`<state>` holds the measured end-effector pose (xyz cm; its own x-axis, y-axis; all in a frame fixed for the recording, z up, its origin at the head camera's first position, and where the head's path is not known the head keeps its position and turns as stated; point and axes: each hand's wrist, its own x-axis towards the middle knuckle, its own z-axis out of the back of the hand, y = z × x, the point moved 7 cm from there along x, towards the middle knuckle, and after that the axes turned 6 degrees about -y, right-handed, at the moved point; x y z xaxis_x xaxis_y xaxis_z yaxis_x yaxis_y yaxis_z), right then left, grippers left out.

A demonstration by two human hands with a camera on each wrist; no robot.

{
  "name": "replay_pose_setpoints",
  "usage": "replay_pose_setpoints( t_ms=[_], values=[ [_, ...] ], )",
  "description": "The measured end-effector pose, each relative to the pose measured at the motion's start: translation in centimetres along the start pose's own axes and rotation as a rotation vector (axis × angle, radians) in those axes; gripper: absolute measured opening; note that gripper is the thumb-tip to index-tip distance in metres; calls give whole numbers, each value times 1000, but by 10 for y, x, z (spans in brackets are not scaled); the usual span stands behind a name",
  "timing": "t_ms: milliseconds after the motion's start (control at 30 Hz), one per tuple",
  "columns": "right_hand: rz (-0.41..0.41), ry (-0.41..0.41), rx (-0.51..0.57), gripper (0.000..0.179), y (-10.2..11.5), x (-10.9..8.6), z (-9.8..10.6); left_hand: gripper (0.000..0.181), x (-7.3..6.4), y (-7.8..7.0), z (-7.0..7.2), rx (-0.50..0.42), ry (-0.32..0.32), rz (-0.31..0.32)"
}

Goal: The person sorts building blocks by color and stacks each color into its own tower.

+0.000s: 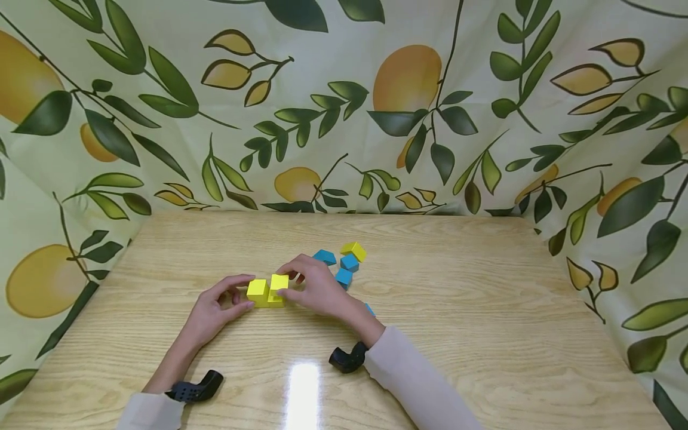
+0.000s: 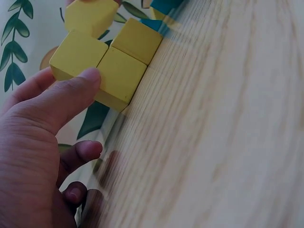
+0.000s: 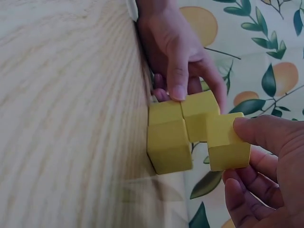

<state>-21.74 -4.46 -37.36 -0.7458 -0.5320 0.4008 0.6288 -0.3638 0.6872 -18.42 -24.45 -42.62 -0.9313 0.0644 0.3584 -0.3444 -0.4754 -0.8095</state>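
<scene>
Left of the table's middle, two yellow cubes are stacked; the upper cube point(image 1: 258, 290) is pinched between thumb and forefinger of my left hand point(image 1: 211, 312). The lower cube point(image 2: 121, 78) shows beneath it in the left wrist view, with the thumb tip at the seam between them. Beside that one, on the tabletop, sits another yellow cube point(image 2: 137, 41). My right hand point(image 1: 321, 291) pinches a further yellow cube point(image 3: 229, 141) by its sides. In the right wrist view this cube hangs just over the right-hand bottom cube, with a gap visible between them.
Past my right hand lie a yellow block point(image 1: 355, 251) and several blue blocks point(image 1: 349, 263), close together. Another blue piece point(image 1: 369, 309) is mostly hidden behind the right forearm. A leaf-and-fruit patterned cloth point(image 1: 333, 119) stands behind and beside the wooden table point(image 1: 457, 286).
</scene>
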Motion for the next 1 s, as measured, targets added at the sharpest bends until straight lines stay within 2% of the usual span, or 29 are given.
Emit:
replay_pose_setpoints(
  t_ms=[367, 1000],
  values=[
    [-9, 30, -6, 32, -2, 1, -17, 47, 1, 2, -1, -11, -9, -26],
    [-30, 21, -37, 35, -2, 0, -20, 48, 0, 3, -1, 2, -13, -5]
  ],
)
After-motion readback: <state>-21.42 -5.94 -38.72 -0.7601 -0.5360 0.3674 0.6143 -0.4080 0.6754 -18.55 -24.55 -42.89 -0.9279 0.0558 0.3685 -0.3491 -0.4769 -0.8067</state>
